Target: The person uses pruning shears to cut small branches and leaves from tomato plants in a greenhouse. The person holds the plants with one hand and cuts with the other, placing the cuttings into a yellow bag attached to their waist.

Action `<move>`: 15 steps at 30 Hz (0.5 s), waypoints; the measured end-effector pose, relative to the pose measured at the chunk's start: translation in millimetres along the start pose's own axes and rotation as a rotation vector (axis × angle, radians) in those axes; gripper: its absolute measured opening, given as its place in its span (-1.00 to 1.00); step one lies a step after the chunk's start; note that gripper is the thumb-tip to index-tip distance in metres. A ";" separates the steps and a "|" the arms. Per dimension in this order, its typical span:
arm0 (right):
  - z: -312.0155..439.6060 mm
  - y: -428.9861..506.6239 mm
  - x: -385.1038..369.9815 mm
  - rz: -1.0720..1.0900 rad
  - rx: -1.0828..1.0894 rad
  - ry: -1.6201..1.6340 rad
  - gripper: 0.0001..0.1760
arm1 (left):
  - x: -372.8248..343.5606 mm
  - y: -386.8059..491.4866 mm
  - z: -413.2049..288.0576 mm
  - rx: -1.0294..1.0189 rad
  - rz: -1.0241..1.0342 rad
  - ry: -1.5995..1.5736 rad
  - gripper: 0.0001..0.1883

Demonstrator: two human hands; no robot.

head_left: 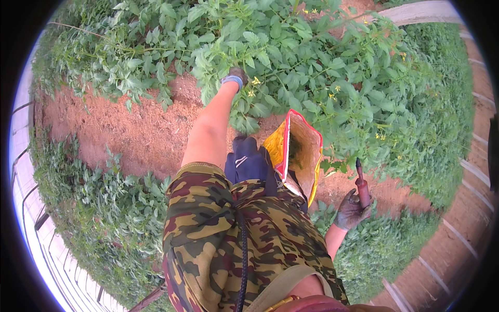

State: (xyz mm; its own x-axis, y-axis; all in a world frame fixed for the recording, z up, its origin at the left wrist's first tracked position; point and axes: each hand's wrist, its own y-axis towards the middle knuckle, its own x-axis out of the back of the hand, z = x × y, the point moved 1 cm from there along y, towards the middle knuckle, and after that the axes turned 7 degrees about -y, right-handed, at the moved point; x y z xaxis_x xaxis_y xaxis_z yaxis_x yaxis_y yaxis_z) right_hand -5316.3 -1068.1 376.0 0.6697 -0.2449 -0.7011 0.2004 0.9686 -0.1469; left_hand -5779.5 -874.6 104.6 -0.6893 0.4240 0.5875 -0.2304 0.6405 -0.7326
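My left hand, in a dark dirty glove with a blue-grey cuff, reaches into the leaves of a tomato plant. Foliage hides its fingers, so what it grips, if anything, cannot be seen. Yellow flowers hang just right of the wrist. Out to the right, my right hand, in a soiled glove, holds a dull red squeeze bottle with a narrow neck and black tip pointing up. At my waist hangs a yellow woven sack with a red rim; its mouth gapes, and dark green matter lies inside.
Reddish bare soil forms a path between plant rows. Behind me grows another row of leafy plants. A thin string crosses the foliage at upper left. A pale curved beam spans the upper right. Greenhouse framing borders the left.
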 end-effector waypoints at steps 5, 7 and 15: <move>-0.5 -10.0 -0.8 -0.082 0.103 -0.052 -0.64 | 11.1 -22.7 -19.9 0.087 -0.137 0.131 -0.47; -1.4 -13.4 -1.2 -0.131 0.111 -0.080 -0.64 | 13.2 -32.2 -26.2 0.044 -0.132 0.132 -0.43; -15.1 -19.2 -12.7 -0.118 0.068 -0.032 -0.59 | 3.0 -34.5 -30.9 0.010 -0.257 -0.150 -0.47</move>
State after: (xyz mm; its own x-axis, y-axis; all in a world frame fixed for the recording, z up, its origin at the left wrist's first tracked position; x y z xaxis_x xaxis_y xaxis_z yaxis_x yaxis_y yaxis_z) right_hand -5339.5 -1083.0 377.2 0.6608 -0.3591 -0.6591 0.3261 0.9283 -0.1788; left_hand -5752.4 -875.7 142.2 -0.7015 0.1489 0.6970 -0.4162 0.7082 -0.5703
